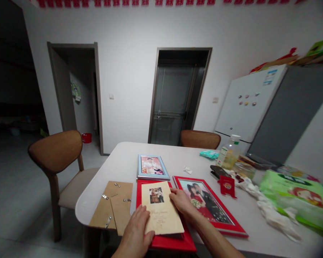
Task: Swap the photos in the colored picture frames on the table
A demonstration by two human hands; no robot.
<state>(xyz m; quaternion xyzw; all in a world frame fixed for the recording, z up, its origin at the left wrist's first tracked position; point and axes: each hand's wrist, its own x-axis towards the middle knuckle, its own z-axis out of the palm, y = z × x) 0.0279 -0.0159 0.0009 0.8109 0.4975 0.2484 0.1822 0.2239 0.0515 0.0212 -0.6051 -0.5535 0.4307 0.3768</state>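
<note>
A cream photo-frame insert sheet (161, 215) with a small picture and faint print lies over a red picture frame (174, 243), seemingly tilted slightly above it. My left hand (138, 229) holds its left edge near the lower corner, thumb and fingers apart along the side. On the opposite edge, my right hand (181, 202) grips the sheet with bent fingers, the thumb on top. The fingertips under the sheet are hidden. Right of it lies another red frame (240, 231) with a couple's photo. Brown backing boards (121, 206) with metal clips are at the left.
Behind the sheet lies a light-blue picture frame (153, 176). A bottle (227, 152), a dark wallet-like item (218, 171), a red card (227, 186), crumpled tissues (274, 215) and a green tissue pack (296, 195) crowd the table's right side. Wooden chairs (56, 150) stand around.
</note>
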